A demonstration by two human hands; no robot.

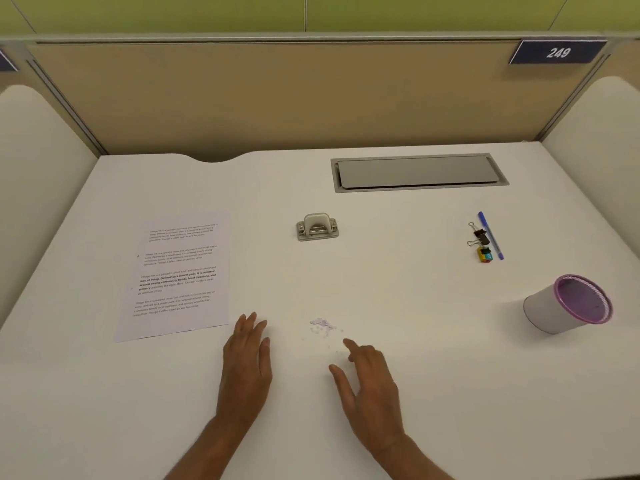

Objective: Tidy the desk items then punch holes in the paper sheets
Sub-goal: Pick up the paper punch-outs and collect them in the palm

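A printed paper sheet (178, 273) lies flat on the left of the white desk (381, 278). A grey hole punch (317, 226) stands in the middle, farther back. A small pile of paper punch dots (323, 326) is scattered near the front centre. My left hand (246, 362) rests flat on the desk, fingers straight, just left of the dots. My right hand (370, 379) hovers low to their right, forefinger stretched toward them, holding nothing. At the right lie a blue pen (490, 235), black binder clips (479, 235) and a small coloured clip (484, 254).
A white cup with a purple rim (568, 304) lies tipped on its side at the right edge. A grey cable hatch (417, 172) is set into the desk at the back. Beige partition panels close the back and both sides.
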